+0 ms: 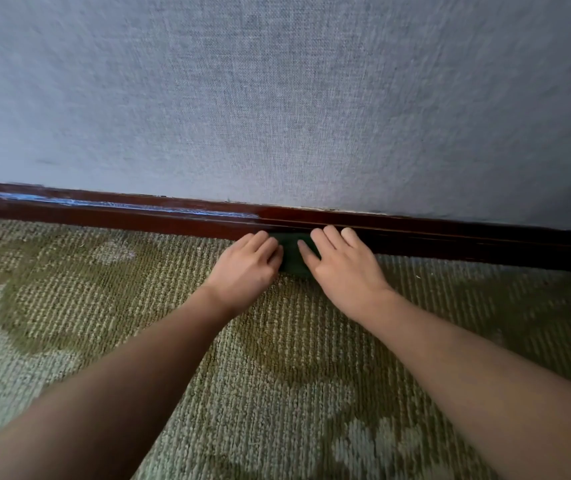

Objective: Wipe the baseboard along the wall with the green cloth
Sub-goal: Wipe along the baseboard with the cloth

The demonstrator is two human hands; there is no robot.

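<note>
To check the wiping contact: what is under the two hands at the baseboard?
A green cloth shows between the left hand and right hand, against the baseboard. Its parts beneath the fingers are covered.

Grey-blue woven-texture wall [277, 98], green looped carpet [104, 306] with paler leaf-like shapes, soft even light

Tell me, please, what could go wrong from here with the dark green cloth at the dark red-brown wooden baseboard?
The dark green cloth is small and mostly covered by the left hand and right hand, so skin may rub the dark red-brown wooden baseboard instead. The cloth's lower part lies on the looped green patterned carpet and may snag or bunch. The pale blue streak along the baseboard's left stretch could be missed.
</note>
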